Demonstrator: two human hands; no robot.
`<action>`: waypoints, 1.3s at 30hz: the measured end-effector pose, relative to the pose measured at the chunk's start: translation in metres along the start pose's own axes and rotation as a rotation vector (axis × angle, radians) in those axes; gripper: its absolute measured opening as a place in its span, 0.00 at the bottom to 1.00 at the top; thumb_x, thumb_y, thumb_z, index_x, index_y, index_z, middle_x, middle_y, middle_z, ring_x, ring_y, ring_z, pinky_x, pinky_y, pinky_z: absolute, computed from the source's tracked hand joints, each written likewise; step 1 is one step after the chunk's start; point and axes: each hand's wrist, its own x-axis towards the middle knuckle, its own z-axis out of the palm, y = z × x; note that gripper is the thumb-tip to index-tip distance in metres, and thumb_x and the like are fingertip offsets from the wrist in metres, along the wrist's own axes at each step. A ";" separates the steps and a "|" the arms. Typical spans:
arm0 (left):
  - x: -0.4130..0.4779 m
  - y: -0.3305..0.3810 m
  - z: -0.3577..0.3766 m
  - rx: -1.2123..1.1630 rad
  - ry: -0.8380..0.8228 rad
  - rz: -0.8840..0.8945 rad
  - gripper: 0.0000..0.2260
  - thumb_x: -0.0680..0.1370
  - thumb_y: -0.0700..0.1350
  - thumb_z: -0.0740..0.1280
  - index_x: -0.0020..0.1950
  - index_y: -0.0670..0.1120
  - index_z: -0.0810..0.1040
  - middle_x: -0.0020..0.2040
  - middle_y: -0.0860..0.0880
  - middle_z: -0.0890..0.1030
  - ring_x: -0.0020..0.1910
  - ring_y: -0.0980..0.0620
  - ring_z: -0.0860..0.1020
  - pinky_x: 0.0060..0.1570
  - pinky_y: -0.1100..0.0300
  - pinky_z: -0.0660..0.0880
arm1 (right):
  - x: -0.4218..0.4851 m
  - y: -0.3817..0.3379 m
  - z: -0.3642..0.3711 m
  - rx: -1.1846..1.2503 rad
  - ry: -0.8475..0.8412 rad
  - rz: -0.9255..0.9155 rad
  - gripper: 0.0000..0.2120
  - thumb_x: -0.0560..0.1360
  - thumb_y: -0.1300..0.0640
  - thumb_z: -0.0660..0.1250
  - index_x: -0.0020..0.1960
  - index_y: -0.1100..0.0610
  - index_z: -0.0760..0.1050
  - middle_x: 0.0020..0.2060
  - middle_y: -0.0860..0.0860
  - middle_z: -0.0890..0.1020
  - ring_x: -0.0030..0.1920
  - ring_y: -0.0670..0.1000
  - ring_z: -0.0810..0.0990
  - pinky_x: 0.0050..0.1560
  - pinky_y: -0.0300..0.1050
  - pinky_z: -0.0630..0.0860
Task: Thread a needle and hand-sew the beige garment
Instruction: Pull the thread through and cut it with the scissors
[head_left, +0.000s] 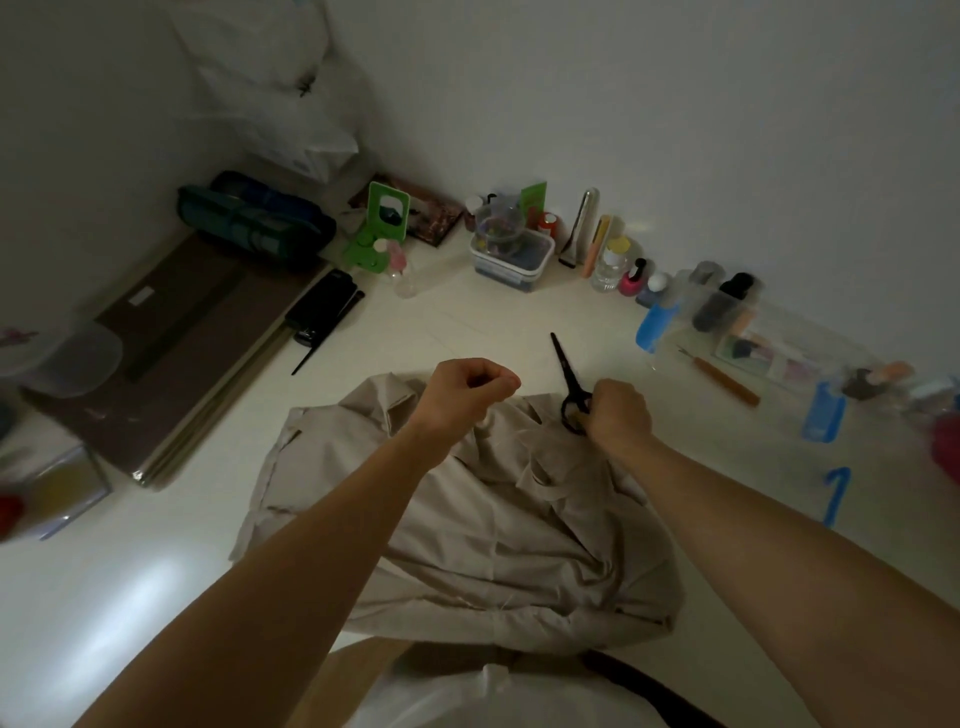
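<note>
Dim room, plain white wall (675, 104) behind; light is low, so fine detail is poor. White tabletop (130, 597) carries everything.

Biggest item on it is the beige garment (467, 530), crumpled in a heap at centre view, close to the person. Stack of brown boards (182, 338) to its left. Clear box (511, 254) of small bits sits by the wall, with a row of bottles running off to its right.

Left hand (467, 395) hovers over the garment's far edge. Grip is closed, fingers curled, thumb against forefinger like a pinch. I can't resolve any thread or needle in it.

Right hand (618, 415) is at the garment's far right edge, grip clamped on the handles of the black scissors (569, 376). Blades are together and point away over the tabletop. Seam ripper (727, 382) with an orange handle lies well off to the right, apart from both hands.

My read: this is thread prep, cutting a length or trimming an end. I see no stitching on the cloth, and I haven't located the needle.

Next move calls for setting the scissors down clear of the cloth to free the right hand. After that, thread end and needle eye have to come together, both hands in a steady pinch. The main risk I see is losing the thread end in this light.
</note>
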 end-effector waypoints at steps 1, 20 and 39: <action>0.000 0.000 0.000 -0.003 0.000 -0.002 0.04 0.76 0.38 0.69 0.48 0.38 0.81 0.34 0.52 0.78 0.28 0.64 0.73 0.33 0.68 0.71 | 0.001 0.000 0.000 0.010 -0.014 0.004 0.14 0.78 0.53 0.68 0.53 0.64 0.77 0.51 0.59 0.82 0.53 0.59 0.81 0.44 0.44 0.72; -0.013 0.000 -0.002 -0.028 -0.007 0.017 0.02 0.75 0.38 0.70 0.43 0.41 0.82 0.32 0.51 0.78 0.27 0.62 0.71 0.31 0.68 0.69 | -0.005 0.000 -0.018 0.386 -0.136 0.015 0.13 0.77 0.54 0.69 0.44 0.65 0.81 0.38 0.56 0.80 0.40 0.52 0.78 0.39 0.41 0.70; -0.016 0.017 0.051 -0.133 0.009 0.017 0.04 0.76 0.41 0.69 0.48 0.41 0.82 0.41 0.48 0.81 0.25 0.58 0.67 0.24 0.68 0.66 | -0.084 0.021 -0.102 1.309 -0.602 -0.111 0.34 0.63 0.22 0.58 0.40 0.55 0.69 0.35 0.52 0.73 0.28 0.48 0.58 0.34 0.42 0.59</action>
